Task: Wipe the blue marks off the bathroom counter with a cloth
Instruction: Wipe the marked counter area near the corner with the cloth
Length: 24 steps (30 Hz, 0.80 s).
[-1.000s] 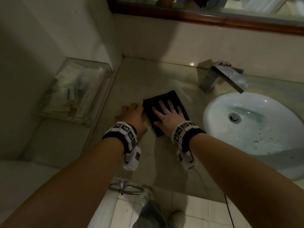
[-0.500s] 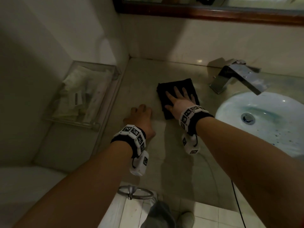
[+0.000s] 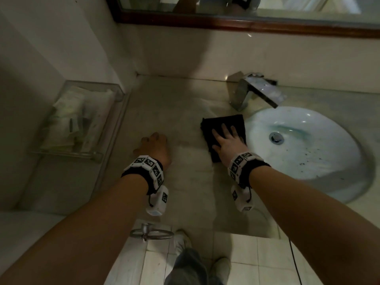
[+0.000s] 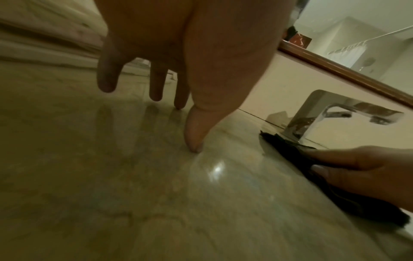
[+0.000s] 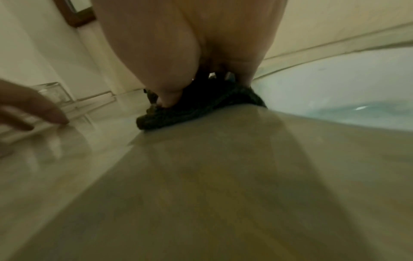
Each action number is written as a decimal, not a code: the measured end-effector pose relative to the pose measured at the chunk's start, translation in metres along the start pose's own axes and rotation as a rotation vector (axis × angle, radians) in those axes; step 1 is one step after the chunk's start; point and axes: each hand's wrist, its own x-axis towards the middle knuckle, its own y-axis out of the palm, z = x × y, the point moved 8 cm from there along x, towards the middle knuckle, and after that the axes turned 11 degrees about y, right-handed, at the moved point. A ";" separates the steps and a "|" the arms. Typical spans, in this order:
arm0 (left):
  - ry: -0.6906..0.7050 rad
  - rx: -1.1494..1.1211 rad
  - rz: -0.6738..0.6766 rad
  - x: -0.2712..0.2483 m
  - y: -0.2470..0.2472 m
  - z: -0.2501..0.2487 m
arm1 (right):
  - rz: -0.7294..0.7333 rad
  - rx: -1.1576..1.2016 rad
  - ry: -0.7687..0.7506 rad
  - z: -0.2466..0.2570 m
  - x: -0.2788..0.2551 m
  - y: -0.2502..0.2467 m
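Note:
A folded black cloth [image 3: 218,124] lies flat on the beige marble counter [image 3: 181,103], right beside the sink's left rim. My right hand [image 3: 227,138] presses down on it with straight, spread fingers; the cloth [image 5: 201,104] bunches under the palm in the right wrist view. My left hand [image 3: 153,144] rests on its fingertips on the bare counter to the left of the cloth [image 4: 312,169], holding nothing. Its thumb and fingers [image 4: 194,127] touch the glossy stone. Faint bluish smears show on the counter near the cloth; blue tint lies inside the basin.
A round white sink [image 3: 304,149] sits at the right, with a chrome tap [image 3: 253,89] behind it. A clear tray [image 3: 78,120] of sachets stands on a lower ledge at the left. A wood-framed mirror [image 3: 246,21] hangs above. A towel ring [image 3: 151,233] is below the counter's front edge.
My right hand has slid the cloth away from the left hand to the right, up to the sink rim. The left hand stays planted on the counter.

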 end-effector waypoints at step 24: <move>0.042 0.164 0.096 -0.106 0.063 -0.035 | 0.009 0.343 -0.060 -0.060 -0.148 0.002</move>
